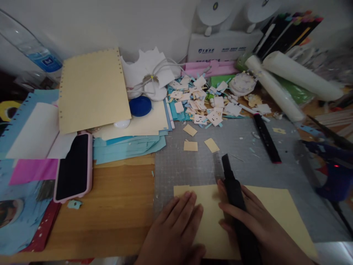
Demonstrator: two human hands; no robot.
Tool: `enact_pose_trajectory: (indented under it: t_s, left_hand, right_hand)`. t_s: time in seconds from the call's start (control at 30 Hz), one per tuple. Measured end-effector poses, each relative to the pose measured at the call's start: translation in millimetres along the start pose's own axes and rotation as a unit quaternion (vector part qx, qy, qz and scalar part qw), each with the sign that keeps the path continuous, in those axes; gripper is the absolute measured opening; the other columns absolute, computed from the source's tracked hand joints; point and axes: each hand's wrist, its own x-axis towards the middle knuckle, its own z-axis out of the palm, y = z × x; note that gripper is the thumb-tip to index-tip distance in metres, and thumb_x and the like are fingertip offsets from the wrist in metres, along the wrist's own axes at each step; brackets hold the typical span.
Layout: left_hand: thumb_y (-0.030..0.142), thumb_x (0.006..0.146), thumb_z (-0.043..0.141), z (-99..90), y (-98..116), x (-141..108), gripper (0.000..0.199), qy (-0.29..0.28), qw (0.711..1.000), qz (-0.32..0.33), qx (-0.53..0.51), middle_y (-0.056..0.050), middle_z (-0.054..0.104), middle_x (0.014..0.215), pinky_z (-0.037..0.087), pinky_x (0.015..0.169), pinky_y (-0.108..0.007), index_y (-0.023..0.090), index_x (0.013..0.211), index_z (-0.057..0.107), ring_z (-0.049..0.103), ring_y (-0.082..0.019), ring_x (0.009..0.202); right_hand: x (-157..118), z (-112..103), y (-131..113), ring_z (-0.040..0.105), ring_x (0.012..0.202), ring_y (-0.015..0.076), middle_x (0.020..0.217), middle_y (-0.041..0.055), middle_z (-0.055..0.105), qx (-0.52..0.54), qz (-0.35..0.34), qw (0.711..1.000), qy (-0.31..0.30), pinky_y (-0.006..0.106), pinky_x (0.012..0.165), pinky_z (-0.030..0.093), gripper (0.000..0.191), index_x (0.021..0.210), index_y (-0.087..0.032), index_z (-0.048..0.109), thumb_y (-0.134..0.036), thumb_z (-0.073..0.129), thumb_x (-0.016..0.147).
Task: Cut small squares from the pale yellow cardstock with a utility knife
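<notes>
A sheet of cream paper (271, 206) lies on the grey cutting mat (187, 171) at the front edge. My left hand (179, 224) rests flat on its left part, fingers stretched out. In my right hand (256, 221) is a black utility knife (238, 206), its dark blade pointing away from me above the sheet's far edge. Whether the blade touches the paper I cannot tell. Beyond the sheet lie three small cream paper rectangles (190, 146). Behind them is a pile of small paper cut-outs with drawn faces (200, 99).
On the left lie a phone (74, 167), blue papers (129, 149) and a cream punched sheet (93, 92). A black marker (267, 140) rests on the mat. At right stands a blue glue gun (335, 173) with a red light. White rolls (300, 75) lie at the back right.
</notes>
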Motion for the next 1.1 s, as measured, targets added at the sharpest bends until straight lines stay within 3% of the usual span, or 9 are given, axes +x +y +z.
enact_pose_trajectory:
  t_s: [0.37,0.67,0.87,1.0,1.1]
  left_hand:
    - [0.059,0.095,0.052,0.5,0.8,1.4,0.062,0.004,1.000,0.006,0.021,-0.011,0.055,0.147,0.019,0.122,-0.034,0.015,0.137,0.055,0.044,-0.023,0.142]
    - [0.043,0.102,0.045,0.9,0.8,-1.8,0.046,0.033,0.999,0.021,-0.019,-0.006,0.057,0.145,0.036,0.116,-0.031,0.013,0.135,0.058,0.044,-0.020,0.141]
    - [0.051,0.103,0.042,0.3,-0.7,-0.6,0.052,0.049,0.997,0.047,-0.021,-0.009,0.061,0.140,0.044,0.112,-0.034,0.011,0.131,0.061,0.051,-0.023,0.136]
    - [0.026,0.103,0.051,1.4,4.1,-4.2,0.024,0.075,0.990,0.102,-0.056,-0.001,0.070,0.126,0.039,0.117,-0.030,0.016,0.115,0.069,0.059,-0.015,0.126]
    - [0.015,0.103,0.049,4.9,11.7,-11.4,0.022,0.089,0.987,0.106,-0.085,0.002,0.075,0.112,0.040,0.114,-0.021,0.015,0.106,0.071,0.066,-0.008,0.112]
  right_hand:
    - [2.3,0.5,-0.3,0.038,0.148,0.0284,0.154,0.0148,0.048,-0.027,-0.020,0.999,0.005,0.053,0.111,0.047,0.032,0.126,-0.020,0.060,-0.019,0.063,0.094]
    - [1.4,1.3,0.3,0.034,0.150,0.0274,0.158,0.0151,0.042,-0.030,-0.027,0.999,0.004,0.055,0.113,0.044,0.032,0.127,-0.019,0.057,-0.017,0.060,0.095]
    - [2.0,1.4,0.5,0.037,0.148,0.0277,0.160,0.0128,0.041,-0.018,-0.015,1.000,-0.002,0.053,0.113,0.045,0.035,0.130,-0.022,0.056,-0.018,0.059,0.096]
    - [4.2,0.5,-0.6,0.037,0.148,0.0276,0.159,0.0145,0.041,-0.016,-0.015,1.000,0.002,0.054,0.112,0.045,0.033,0.129,-0.021,0.056,-0.017,0.059,0.096]
    - [4.7,0.1,-0.7,0.039,0.147,0.0277,0.157,0.0164,0.044,-0.014,-0.013,1.000,-0.001,0.055,0.112,0.045,0.033,0.128,-0.020,0.055,-0.016,0.059,0.096]
